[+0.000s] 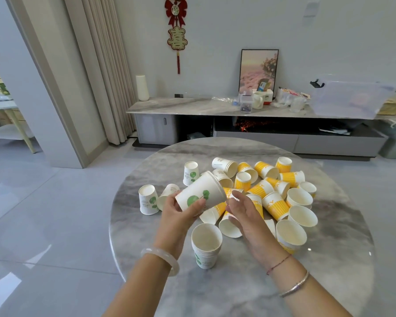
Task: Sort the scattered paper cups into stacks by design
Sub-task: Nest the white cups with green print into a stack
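Note:
My left hand (181, 212) grips a white cup with green leaf print (200, 193), tilted on its side above the table, mouth toward the upper right. My right hand (244, 210) hovers just right of it, fingers spread, holding nothing. An upright stack of green-print cups (206, 244) stands near the front, between my forearms. Two green-print cups stand upside down, one at the left (148, 199) and one farther back (191, 173). Several yellow-striped cups (273, 203) lie scattered in a pile right of my hands, mixed with some white ones (224, 165).
The round grey marble table (249, 282) has bare surface at the front and right. Behind it runs a low TV cabinet (192, 106) carrying a clear plastic bin (350, 97), a framed picture and small items. Tiled floor lies to the left.

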`<state>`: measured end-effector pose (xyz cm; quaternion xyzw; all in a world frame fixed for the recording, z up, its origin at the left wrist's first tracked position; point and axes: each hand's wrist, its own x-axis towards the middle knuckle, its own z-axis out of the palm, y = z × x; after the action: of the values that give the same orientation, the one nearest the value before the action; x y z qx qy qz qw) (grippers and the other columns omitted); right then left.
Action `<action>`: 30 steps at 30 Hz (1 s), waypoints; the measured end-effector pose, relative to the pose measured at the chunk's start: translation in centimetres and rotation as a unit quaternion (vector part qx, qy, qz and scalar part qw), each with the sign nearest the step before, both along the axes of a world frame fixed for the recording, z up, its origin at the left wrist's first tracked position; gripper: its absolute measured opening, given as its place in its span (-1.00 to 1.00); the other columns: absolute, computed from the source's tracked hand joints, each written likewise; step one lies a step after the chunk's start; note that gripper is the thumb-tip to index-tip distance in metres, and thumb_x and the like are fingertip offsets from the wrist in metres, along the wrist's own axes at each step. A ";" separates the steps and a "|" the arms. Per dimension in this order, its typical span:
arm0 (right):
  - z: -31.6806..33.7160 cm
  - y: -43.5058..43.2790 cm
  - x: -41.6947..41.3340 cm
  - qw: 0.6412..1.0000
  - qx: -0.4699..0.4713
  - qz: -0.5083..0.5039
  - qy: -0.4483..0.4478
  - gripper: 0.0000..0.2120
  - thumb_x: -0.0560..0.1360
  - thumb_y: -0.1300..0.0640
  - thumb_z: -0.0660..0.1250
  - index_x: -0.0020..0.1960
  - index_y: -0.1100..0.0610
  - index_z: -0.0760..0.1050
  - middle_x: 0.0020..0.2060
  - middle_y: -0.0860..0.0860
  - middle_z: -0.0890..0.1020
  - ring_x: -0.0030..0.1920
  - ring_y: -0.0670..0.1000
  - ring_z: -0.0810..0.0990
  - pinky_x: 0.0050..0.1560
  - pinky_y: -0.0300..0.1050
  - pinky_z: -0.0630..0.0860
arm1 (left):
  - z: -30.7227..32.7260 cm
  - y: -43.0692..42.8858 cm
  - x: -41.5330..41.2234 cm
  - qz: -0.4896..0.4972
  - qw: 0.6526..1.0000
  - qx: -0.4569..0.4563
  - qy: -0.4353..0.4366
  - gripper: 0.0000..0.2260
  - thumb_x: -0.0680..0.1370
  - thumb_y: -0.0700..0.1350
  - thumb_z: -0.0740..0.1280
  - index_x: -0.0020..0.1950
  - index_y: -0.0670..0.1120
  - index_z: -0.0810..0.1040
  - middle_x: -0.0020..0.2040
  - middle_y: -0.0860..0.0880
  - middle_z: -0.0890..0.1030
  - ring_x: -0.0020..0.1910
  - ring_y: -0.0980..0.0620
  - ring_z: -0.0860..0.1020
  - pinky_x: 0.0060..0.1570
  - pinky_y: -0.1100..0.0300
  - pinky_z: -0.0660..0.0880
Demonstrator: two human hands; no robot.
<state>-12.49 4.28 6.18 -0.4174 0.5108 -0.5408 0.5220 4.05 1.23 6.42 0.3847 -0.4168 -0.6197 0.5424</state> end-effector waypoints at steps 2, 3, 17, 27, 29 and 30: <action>0.7 0.4 0.0 0.992 0.007 0.051 -0.116 -0.33 0.32 -0.10 0.34 0.38 0.05 0.32 0.27 0.05 0.51 0.26 0.04 0.48 0.38 0.05 0.33 | -0.2 0.6 -1.0 -0.044 0.999 0.005 -0.018 -0.29 0.16 -0.08 0.58 0.23 -0.23 0.39 0.13 -0.27 0.59 0.09 -0.19 0.60 0.17 -0.14 0.51; 1.0 0.5 0.0 0.987 0.004 0.066 -0.146 -0.34 0.33 -0.05 0.34 0.39 0.06 0.31 0.28 0.10 0.51 0.25 0.08 0.48 0.40 0.10 0.30 | -0.4 0.9 -1.4 -0.051 0.998 0.001 -0.045 -0.30 0.13 -0.05 0.59 0.19 -0.19 0.42 0.08 -0.24 0.62 0.02 -0.14 0.63 0.10 -0.07 0.54; -3.4 -1.0 1.1 0.975 -0.078 0.038 0.205 -0.38 0.22 0.09 0.59 0.15 -0.21 0.37 0.05 -0.25 0.54 0.03 -0.34 0.52 -0.03 -0.52 0.43 | -6.9 -1.0 1.1 -0.233 0.873 -0.087 -0.419 -0.06 0.16 -0.16 0.59 0.40 0.05 0.15 0.27 0.18 0.40 0.25 0.23 0.43 0.16 0.47 0.40; -7.5 -0.7 1.4 0.957 -0.035 0.109 0.268 -0.17 0.20 -0.04 0.57 0.33 -0.24 0.20 0.20 -0.24 0.43 0.19 -0.28 0.42 0.04 -0.57 0.36 | -9.8 -2.0 0.4 -0.208 0.884 -0.091 -0.408 -0.41 0.22 -0.12 0.56 0.20 0.07 0.48 0.07 0.16 0.61 0.04 0.23 0.56 0.01 0.44 0.45; -7.9 -0.5 1.4 0.956 -0.037 0.094 0.274 -0.17 0.19 -0.01 0.57 0.30 -0.31 0.18 0.18 -0.28 0.43 0.19 -0.27 0.44 0.09 -0.48 0.39 | -9.6 -2.8 1.4 -0.243 0.861 -0.079 -0.439 -0.45 0.27 -0.20 0.50 0.22 0.03 0.46 0.08 0.14 0.58 0.04 0.22 0.54 -0.02 0.45 0.43; -8.1 -0.6 1.5 0.958 -0.038 0.086 0.273 -0.17 0.19 -0.01 0.57 0.29 -0.32 0.18 0.18 -0.28 0.43 0.19 -0.25 0.45 0.13 -0.40 0.39 | -9.3 -3.6 2.4 -0.232 0.862 -0.062 -0.447 -0.50 0.30 -0.27 0.45 0.20 -0.01 0.48 0.07 0.07 0.58 0.02 0.16 0.54 -0.04 0.39 0.45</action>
<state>-11.00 3.70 -1.96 -0.6107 0.5749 -0.3790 0.3910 6.41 -2.40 -2.88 0.4785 -0.7292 -0.4619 0.1611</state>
